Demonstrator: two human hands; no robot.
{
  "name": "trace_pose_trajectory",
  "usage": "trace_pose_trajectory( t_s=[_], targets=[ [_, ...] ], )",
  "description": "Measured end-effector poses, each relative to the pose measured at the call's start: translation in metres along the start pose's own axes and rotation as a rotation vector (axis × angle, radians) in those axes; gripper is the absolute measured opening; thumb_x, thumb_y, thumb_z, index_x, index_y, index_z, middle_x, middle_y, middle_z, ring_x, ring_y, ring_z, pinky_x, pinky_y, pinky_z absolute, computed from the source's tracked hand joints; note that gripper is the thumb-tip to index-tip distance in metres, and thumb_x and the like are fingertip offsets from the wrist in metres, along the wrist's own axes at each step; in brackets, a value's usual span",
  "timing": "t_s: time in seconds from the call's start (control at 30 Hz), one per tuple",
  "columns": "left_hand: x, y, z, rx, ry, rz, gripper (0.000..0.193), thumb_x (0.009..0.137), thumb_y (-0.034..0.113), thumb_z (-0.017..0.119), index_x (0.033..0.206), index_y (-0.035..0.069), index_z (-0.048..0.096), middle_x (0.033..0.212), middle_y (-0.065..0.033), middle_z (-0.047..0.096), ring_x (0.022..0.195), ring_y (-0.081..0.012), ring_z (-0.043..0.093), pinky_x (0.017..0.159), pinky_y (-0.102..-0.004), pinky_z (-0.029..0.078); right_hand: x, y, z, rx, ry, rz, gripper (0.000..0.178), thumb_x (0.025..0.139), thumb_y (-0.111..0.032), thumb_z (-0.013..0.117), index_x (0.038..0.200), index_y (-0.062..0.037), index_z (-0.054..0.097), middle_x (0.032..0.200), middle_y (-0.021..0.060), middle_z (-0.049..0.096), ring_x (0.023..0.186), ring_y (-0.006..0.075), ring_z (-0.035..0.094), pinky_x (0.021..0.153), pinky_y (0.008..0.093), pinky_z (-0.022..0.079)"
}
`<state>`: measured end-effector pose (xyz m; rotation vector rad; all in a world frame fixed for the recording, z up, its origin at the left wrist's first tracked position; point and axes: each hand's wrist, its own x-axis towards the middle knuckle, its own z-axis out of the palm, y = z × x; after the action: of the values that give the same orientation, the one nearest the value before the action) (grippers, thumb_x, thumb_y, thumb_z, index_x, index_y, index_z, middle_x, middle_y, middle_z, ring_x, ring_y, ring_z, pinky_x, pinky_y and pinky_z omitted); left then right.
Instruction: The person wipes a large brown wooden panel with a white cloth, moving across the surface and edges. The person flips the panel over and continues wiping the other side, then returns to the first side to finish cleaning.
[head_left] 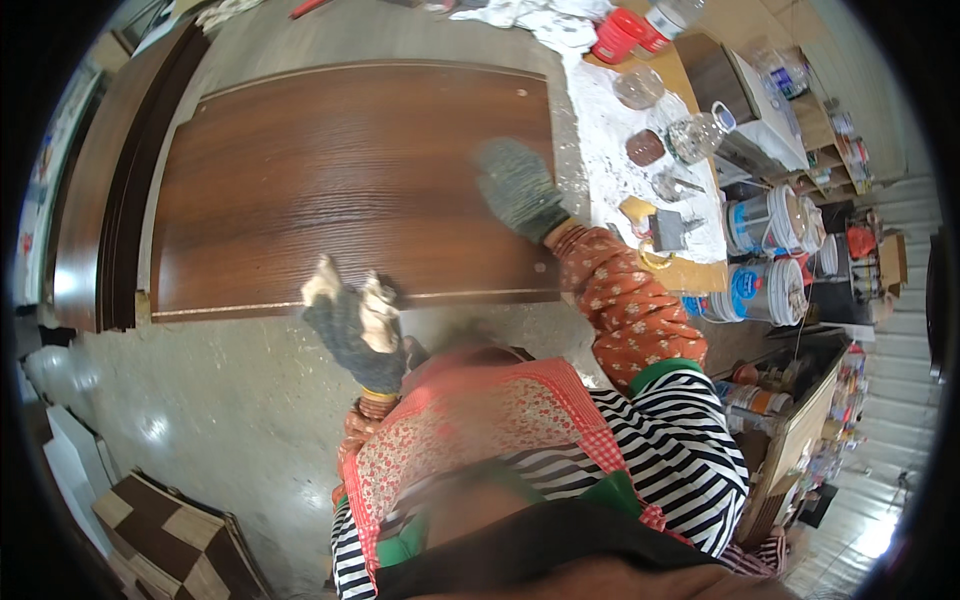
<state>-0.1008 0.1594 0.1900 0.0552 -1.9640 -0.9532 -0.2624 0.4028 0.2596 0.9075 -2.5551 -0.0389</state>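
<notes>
A dark brown wood-grain panel [350,190] lies flat in front of me, its pale near edge toward my body. My left hand [350,325], in a dark grey glove, is at that near edge. Its fingers are bent round what looks like a cream-coloured rag [380,318], with pale bits showing on both sides of the glove. Over the right part of the panel, my right hand [518,188] lies flat in a grey knit glove, slightly blurred. Nothing shows in it; whatever is under the palm is hidden.
A paint-spotted white covered bench [610,165] at the right bears clear plastic bottles [695,135], a red tub [619,36] and a dark block [667,230]. Paint buckets [765,292] stand beyond it. Brown panels [115,190] lean at the left. A checkered box [175,535] sits lower left.
</notes>
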Motion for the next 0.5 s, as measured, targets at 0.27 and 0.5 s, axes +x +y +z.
trace_pose_trajectory(
  t_s=[0.27,0.5],
  targets=[
    [-0.009,-0.018,-0.027,0.165,-0.369,0.313,0.052,0.087,0.026,0.07,0.134,0.011,0.053,0.138,-0.0051,0.054,0.139,-0.0306,0.042,0.118,-0.0604,0.022,-0.101,0.06,-0.064,0.201,0.343,0.295,0.035,0.084,-0.024,0.07,0.114,-0.0059,0.066,0.108,0.0151,0.067,0.098,0.0357,0.063,0.088,0.0434,0.051],
    [0.001,0.019,-0.021,0.131,-0.338,0.104,0.034,0.081,0.008,0.07,0.115,0.006,0.063,0.117,-0.0132,0.063,0.117,-0.0368,0.057,0.108,-0.0522,0.039,-0.164,0.129,-0.083,-0.299,-0.377,0.407,0.062,0.089,-0.053,0.06,0.133,-0.009,0.056,0.107,0.0159,0.068,0.104,0.0362,0.061,0.097,0.0527,0.04]
  ],
)
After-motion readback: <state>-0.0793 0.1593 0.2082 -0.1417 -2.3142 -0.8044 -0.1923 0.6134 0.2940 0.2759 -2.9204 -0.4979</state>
